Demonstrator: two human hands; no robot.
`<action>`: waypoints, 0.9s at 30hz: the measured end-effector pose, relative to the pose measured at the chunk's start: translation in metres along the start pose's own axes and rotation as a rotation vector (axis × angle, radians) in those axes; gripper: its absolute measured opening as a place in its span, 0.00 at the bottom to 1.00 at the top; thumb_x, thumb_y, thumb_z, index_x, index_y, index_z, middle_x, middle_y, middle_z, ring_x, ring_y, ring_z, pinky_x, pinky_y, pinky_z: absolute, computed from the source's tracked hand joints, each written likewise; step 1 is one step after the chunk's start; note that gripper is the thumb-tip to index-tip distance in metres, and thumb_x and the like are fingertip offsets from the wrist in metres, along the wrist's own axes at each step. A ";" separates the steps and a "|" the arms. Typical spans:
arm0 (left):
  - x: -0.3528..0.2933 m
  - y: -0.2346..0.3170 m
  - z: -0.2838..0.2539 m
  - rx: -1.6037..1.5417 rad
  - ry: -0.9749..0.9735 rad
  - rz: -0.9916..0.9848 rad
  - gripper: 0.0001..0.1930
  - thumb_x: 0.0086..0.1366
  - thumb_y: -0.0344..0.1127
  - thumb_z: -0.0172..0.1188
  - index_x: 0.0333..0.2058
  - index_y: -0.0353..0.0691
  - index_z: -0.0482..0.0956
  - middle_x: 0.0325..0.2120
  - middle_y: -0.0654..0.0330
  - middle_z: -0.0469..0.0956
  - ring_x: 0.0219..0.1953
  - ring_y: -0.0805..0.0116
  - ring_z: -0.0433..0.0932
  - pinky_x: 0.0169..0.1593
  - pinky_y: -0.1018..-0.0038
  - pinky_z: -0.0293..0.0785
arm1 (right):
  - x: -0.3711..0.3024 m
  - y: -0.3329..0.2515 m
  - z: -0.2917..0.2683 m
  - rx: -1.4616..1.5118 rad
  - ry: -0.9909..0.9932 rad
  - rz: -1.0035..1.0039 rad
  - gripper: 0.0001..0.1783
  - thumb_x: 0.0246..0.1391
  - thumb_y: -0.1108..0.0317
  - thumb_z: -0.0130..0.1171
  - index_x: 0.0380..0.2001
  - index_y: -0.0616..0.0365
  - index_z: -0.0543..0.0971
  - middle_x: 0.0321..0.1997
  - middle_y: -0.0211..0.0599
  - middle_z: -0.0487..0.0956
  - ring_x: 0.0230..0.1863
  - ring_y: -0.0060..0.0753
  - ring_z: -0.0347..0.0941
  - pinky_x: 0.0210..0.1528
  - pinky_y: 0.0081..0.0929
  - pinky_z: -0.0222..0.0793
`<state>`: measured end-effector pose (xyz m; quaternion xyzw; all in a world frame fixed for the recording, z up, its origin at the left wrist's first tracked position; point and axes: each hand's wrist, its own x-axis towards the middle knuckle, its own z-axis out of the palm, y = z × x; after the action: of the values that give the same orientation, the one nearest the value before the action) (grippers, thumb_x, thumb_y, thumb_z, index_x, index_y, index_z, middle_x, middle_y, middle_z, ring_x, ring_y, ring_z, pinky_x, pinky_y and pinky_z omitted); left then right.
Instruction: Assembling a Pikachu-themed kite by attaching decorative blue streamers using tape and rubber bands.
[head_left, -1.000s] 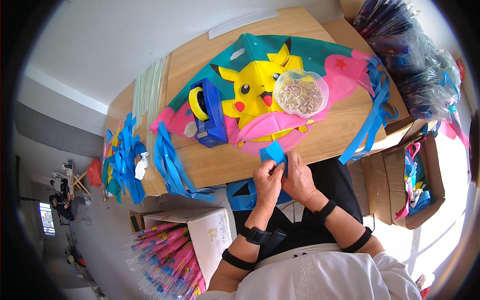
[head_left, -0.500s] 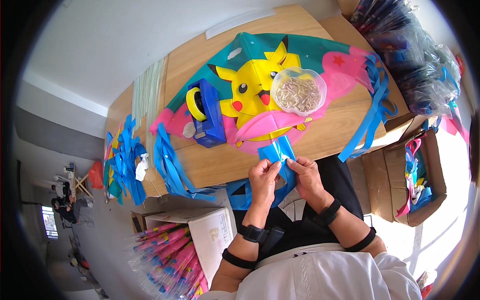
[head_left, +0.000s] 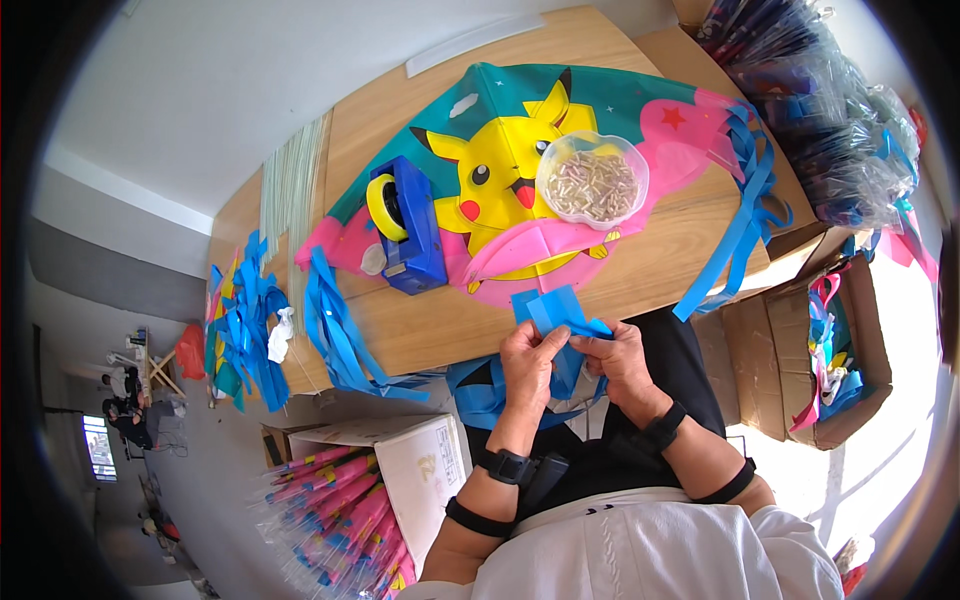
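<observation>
Starting left, thin pale rods [head_left: 288,190] lie bunched the same way on the table [head_left: 430,325], probably so they're easy to grab. Next, the blue tape dispenser [head_left: 425,250] sits partly on the cartoon-print kite sail [head_left: 500,145], maybe doubling as a weight. The left hand [head_left: 528,368] pinches a floppy blue strip [head_left: 553,308] at the table's near edge, presumably so it can't slip. The bowl of little clear tubes [head_left: 595,182] rests on the sail, seemingly within reach. The right hand [head_left: 622,368] grips that strip too, just beside the left.
</observation>
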<state>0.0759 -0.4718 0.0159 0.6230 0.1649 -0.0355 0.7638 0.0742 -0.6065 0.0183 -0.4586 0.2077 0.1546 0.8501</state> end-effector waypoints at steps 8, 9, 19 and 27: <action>0.011 0.008 -0.039 0.715 0.370 0.258 0.13 0.48 0.21 0.64 0.35 0.33 0.75 0.25 0.58 0.75 0.26 0.65 0.72 0.34 0.68 0.70 | 0.007 0.001 0.002 -0.084 0.211 -0.061 0.05 0.45 0.75 0.64 0.23 0.67 0.79 0.16 0.26 0.71 0.16 0.15 0.61 0.18 0.19 0.55; 0.009 0.019 -0.041 0.864 0.454 0.434 0.15 0.47 0.21 0.62 0.37 0.33 0.74 0.29 0.56 0.75 0.30 0.60 0.72 0.38 0.65 0.69 | 0.006 0.000 0.004 -0.128 0.213 -0.079 0.05 0.45 0.75 0.63 0.24 0.68 0.79 0.17 0.27 0.72 0.17 0.16 0.62 0.18 0.19 0.56; -0.001 0.017 -0.015 1.220 -0.240 0.898 0.21 0.51 0.28 0.61 0.46 0.33 0.74 0.47 0.53 0.72 0.53 0.53 0.67 0.53 0.60 0.63 | 0.026 0.027 0.002 -0.351 0.219 -0.254 0.11 0.48 0.71 0.62 0.25 0.72 0.80 0.15 0.27 0.71 0.17 0.16 0.63 0.19 0.23 0.60; -0.004 0.006 -0.001 1.355 -0.186 0.760 0.29 0.53 0.35 0.65 0.53 0.32 0.68 0.55 0.50 0.64 0.56 0.48 0.63 0.54 0.57 0.61 | 0.026 0.026 0.004 -0.371 0.246 -0.256 0.12 0.49 0.69 0.62 0.23 0.71 0.79 0.14 0.28 0.70 0.18 0.15 0.62 0.19 0.23 0.59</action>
<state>0.0735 -0.4697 0.0224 0.9617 -0.1820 0.0832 0.1872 0.0856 -0.5879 -0.0111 -0.6447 0.2180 0.0241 0.7323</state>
